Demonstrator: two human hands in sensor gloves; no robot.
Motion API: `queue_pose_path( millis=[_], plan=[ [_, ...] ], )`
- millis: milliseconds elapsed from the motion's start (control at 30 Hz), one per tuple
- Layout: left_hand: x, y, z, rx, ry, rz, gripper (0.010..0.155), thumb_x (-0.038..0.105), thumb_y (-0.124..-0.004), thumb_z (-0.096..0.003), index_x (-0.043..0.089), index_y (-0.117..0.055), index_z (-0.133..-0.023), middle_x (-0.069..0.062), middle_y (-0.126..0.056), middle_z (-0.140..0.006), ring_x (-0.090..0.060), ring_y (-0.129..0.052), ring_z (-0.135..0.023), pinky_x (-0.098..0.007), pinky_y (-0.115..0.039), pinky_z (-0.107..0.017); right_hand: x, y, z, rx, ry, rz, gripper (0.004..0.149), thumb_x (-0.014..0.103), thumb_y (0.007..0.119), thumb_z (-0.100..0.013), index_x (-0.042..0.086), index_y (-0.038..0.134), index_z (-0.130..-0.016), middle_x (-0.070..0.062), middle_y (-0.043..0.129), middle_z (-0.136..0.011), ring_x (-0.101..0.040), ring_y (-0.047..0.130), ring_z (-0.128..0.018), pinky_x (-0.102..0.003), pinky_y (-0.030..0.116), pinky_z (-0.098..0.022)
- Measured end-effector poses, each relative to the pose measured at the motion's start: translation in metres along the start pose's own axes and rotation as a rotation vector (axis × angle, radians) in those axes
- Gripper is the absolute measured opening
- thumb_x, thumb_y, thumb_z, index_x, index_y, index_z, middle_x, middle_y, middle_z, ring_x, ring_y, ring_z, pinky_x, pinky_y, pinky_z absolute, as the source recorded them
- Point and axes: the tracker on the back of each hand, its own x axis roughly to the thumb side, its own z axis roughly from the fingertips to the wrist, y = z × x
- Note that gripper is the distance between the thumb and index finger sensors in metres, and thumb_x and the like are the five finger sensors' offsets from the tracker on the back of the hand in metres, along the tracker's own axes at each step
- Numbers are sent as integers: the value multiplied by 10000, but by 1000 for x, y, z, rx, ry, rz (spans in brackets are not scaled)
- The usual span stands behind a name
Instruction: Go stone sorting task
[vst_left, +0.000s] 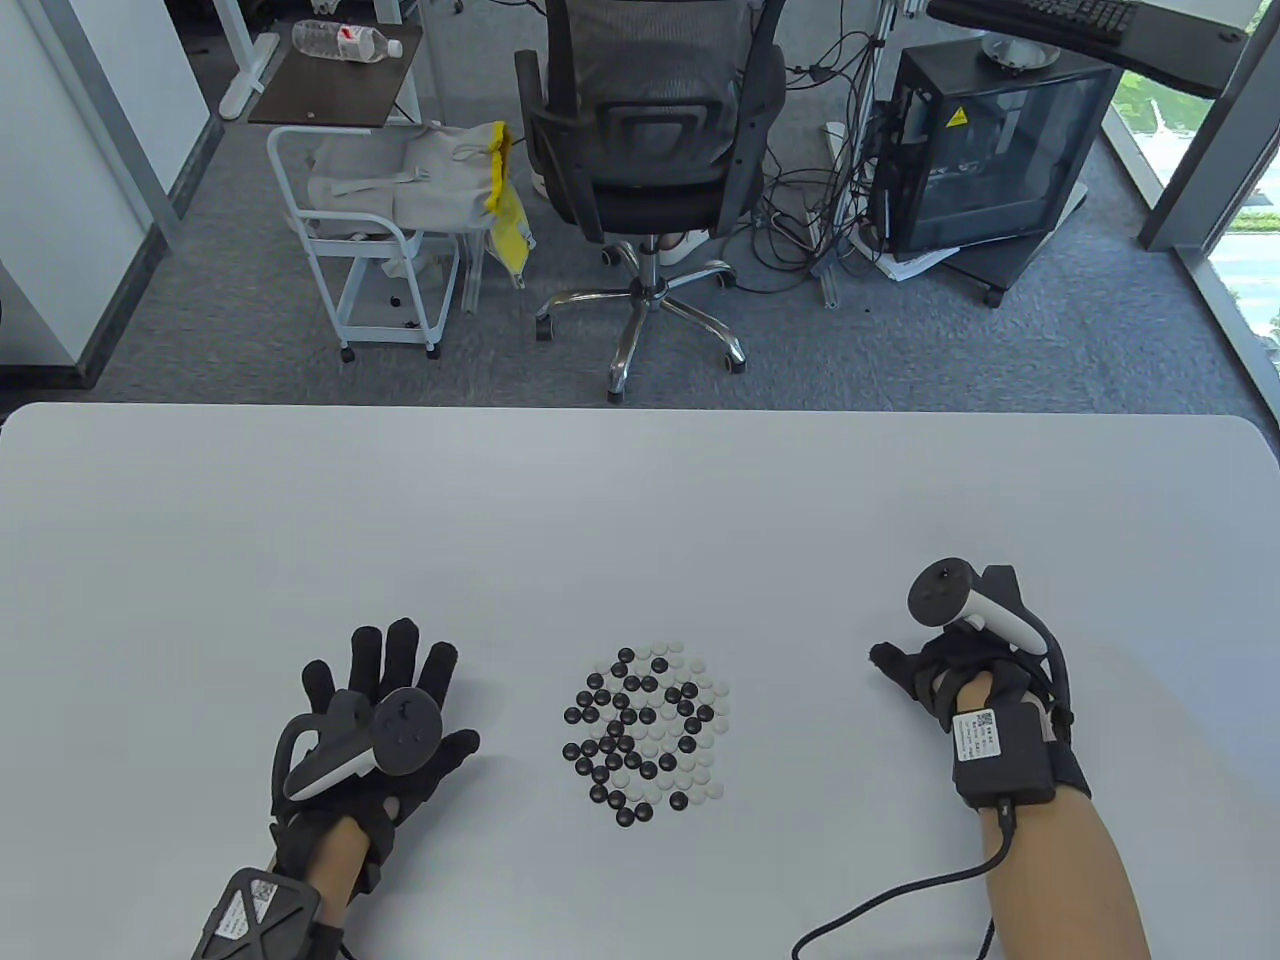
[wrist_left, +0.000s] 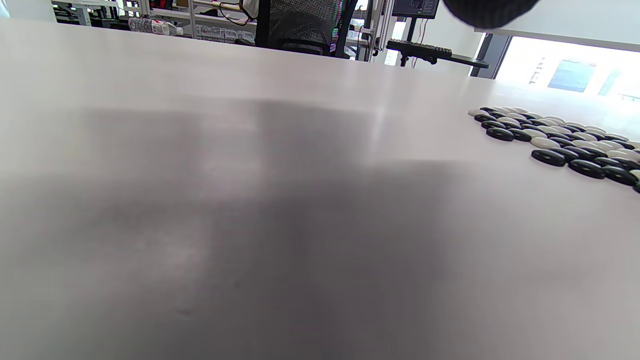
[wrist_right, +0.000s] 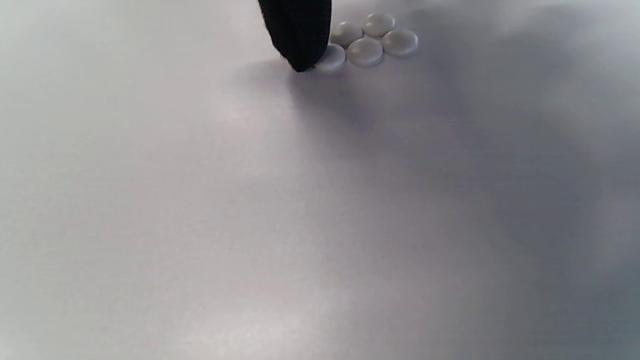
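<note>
While the mixed pile of stones (vst_left: 647, 733) lay midway between both hands, we saw left hand (vst_left: 375, 722) flat, splayed, holding nothing; right hand (vst_left: 955, 672) (curled, grasp unclear) fingering a few white stones (wrist_right: 372, 40).

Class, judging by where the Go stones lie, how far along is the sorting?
Barely begun. Done: a few white stones lie apart by the right hand. In hand: one fingertip is at the edge of that group. Left: the big mixed pile of black and white stones in the middle; the left hand lies flat, holding nothing.
</note>
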Motion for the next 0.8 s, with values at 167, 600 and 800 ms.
queue_pose_path(
  millis=[167,600,800],
  plan=[
    [0,0,0,-1,-2,-2,869,625,-495,-554,205,-38,-1163,-210,215,-1113,-498,205,-956,-807,54,-512,7,0,4,-10,-34,28,700,511,502,-583,71,727,-1079,-375,102,-1143,-642,-57,-926,-886,57,-533],
    [1,0,-1,-2,0,-7,868,625,-496,-555,206,-39,-1163,-208,215,-1114,-497,206,-957,-807,54,-513,124,46,53,186,-532,260,673,512,517,-581,98,725,-1070,-364,109,-1142,-647,-24,-931,-895,118,-561],
    [1,0,-1,2,-2,-7,871,626,-497,-555,204,-38,-1163,-210,215,-1113,-498,205,-957,-807,53,-513,156,80,65,249,-625,372,682,514,515,-576,102,668,-1098,-367,75,-1133,-646,-29,-929,-895,116,-563]
  ],
)
